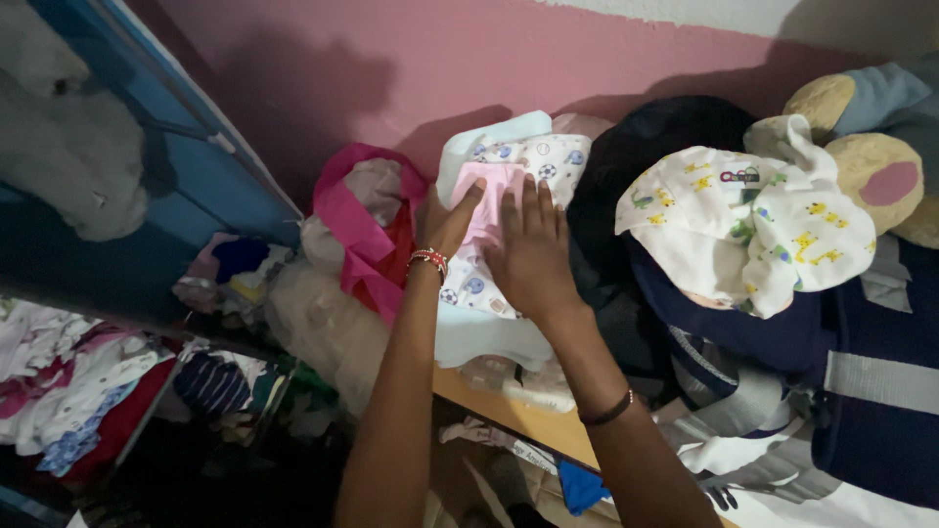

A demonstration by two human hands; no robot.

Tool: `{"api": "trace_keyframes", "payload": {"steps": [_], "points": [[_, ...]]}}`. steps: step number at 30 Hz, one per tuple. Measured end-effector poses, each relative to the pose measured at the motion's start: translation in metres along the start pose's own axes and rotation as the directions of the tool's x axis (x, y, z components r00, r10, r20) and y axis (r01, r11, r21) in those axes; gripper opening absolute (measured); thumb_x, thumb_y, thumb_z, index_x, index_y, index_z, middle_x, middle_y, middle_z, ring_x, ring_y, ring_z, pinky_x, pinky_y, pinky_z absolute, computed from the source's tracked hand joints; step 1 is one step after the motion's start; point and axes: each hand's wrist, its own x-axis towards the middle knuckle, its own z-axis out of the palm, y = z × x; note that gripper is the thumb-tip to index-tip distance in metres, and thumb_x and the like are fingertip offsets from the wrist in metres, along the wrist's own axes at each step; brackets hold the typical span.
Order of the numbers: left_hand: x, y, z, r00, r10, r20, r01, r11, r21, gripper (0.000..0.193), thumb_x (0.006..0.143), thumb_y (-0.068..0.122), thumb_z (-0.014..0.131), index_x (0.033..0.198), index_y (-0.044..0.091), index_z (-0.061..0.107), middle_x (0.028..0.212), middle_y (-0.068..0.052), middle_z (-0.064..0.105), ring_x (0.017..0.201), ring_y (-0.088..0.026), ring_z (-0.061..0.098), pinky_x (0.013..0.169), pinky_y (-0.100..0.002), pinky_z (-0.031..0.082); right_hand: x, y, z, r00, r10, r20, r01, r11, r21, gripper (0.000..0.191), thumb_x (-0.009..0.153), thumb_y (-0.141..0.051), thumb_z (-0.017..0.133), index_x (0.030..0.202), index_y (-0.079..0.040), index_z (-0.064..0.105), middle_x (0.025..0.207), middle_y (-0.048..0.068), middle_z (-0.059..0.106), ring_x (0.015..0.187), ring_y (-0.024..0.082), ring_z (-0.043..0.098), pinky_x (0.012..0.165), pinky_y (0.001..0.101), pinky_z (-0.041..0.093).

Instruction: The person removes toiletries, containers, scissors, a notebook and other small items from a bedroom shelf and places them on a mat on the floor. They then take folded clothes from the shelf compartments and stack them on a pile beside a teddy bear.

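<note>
The pink wall [391,68] filled the far side of the view, with a blue cupboard door [210,186] standing at the far left. Along the wall ran a wooden shelf [518,420], crowded with laundry. At far right I saw a stuffed bear [871,156] and, just left of it, a white cloth with yellow animal prints [753,225] draped over a dark bundle [665,147]. Near right lay a navy bag with a grey strap [871,391]. At the middle of the shelf stood a stack of baby clothes [499,313], and beside it on the left a pink and red bundle [367,235]. Loose garments [68,391] lay heaped on a lower level at near left.

On top of the stack lay a small pink garment [494,196], folded flat. My left hand [445,220], with a beaded bracelet at the wrist, rested at its left edge, thumb across the cloth; I could not tell whether the fingers pinched it. My right hand [533,249], a dark band on its wrist, lay open and flat, fingers spread, pressing the garment's right side and gripping nothing.

I judged the pink garment already folded and set in place, being smoothed down; the loose heaps at left and the draped cloth at right appeared unsorted.
</note>
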Motion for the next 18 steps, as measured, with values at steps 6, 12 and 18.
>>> {"api": "trace_keyframes", "payload": {"steps": [6,12,18], "points": [[-0.014,0.001,0.000,0.997,0.068,-0.024,-0.060,0.968,0.246,0.096,0.070,0.061,0.083,0.135,-0.003,0.056,0.122,-0.028,0.068,0.112,-0.042,0.067,0.092,-0.047,0.055,-0.009,0.011,0.020,0.999,0.017,0.033,-0.016,0.998,-0.055,0.069,0.100,-0.036,0.057,0.151,0.007,0.041,0.154,0.038,0.037,0.144,0.053,0.034,0.119,0.0602,0.025],[-0.028,0.022,-0.005,0.997,-0.040,-0.059,0.063,0.889,0.454,0.095,0.068,0.068,0.082,0.131,0.002,0.058,0.122,-0.027,0.068,0.110,-0.045,0.067,0.086,-0.053,0.056,-0.010,0.022,0.039,0.992,0.081,0.098,-0.076,0.996,-0.049,0.073,0.097,-0.039,0.057,0.152,0.005,0.037,0.154,0.039,0.034,0.143,0.056,0.032,0.117,0.0607,0.024],[-0.032,0.037,-0.004,0.988,-0.131,-0.076,0.152,0.836,0.527,0.097,0.067,0.070,0.078,0.137,0.006,0.054,0.122,-0.026,0.065,0.108,-0.046,0.068,0.085,-0.056,0.057,0.004,0.025,0.065,0.966,0.202,0.159,-0.185,0.976,-0.117,0.076,0.097,-0.037,0.057,0.153,0.008,0.031,0.154,0.044,0.028,0.142,0.061,0.027,0.114,0.0660,0.021]]}}
